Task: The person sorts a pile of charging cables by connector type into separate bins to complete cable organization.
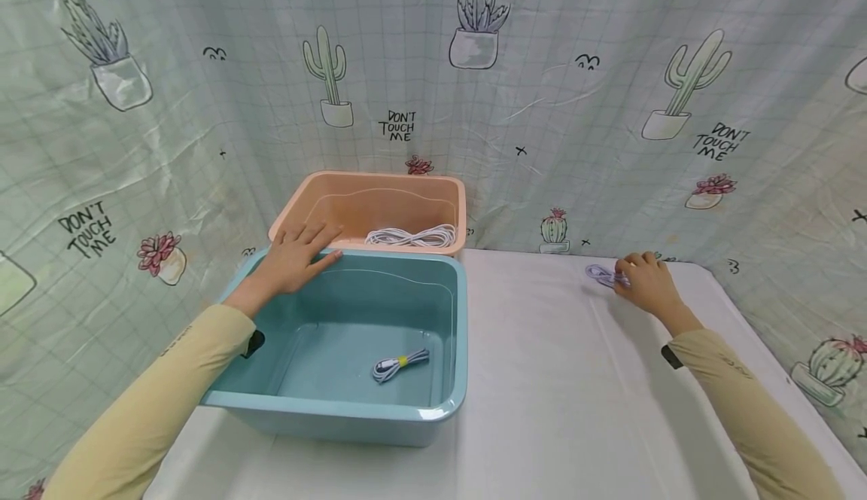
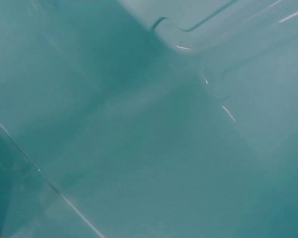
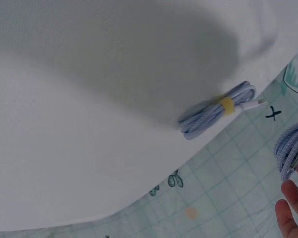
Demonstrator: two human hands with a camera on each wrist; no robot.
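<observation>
My right hand is over the far right part of the table, with a coiled lilac cable at its fingertips. In the right wrist view the fingers hold this coil, and its metal plug shows. A second lilac cable, bound with a yellow tie, lies near the table edge in that view. My left hand rests on the far left rim of a teal bin, fingers spread. Inside that bin lies a grey cable bundle with a yellow tie. The left wrist view shows only teal plastic.
Behind the teal bin stands an orange bin with white coiled cable in it. Both bins are at the left of a white-covered table. A curtain printed with cacti hangs around the back and sides.
</observation>
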